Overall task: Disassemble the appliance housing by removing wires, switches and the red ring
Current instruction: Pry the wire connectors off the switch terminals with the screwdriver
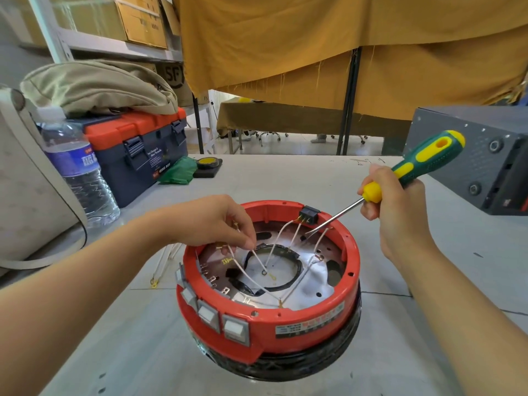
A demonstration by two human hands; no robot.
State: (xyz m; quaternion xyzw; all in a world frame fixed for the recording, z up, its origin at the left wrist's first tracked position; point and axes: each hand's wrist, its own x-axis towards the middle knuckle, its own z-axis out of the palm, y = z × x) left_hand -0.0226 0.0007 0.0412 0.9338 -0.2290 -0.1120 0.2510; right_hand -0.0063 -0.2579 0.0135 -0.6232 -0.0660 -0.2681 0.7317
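The round appliance housing lies upside down on the table, its red ring point(300, 324) on top of a black base. White wires point(274, 250) run across the metal plate inside, and a black switch block point(308, 217) sits on the far rim. Three white rocker switches point(210, 314) line the front left of the ring. My left hand point(217, 224) reaches over the left rim and pinches a white wire. My right hand point(391, 207) grips a green and yellow screwdriver point(411, 167), its tip inside the housing below the switch block.
A water bottle point(77, 167) and an orange and blue toolbox point(137, 150) stand at the left. Loose white wires point(164, 261) lie on the table left of the housing. A grey metal box point(480, 161) sits at the right. A tape roll point(207, 164) lies behind.
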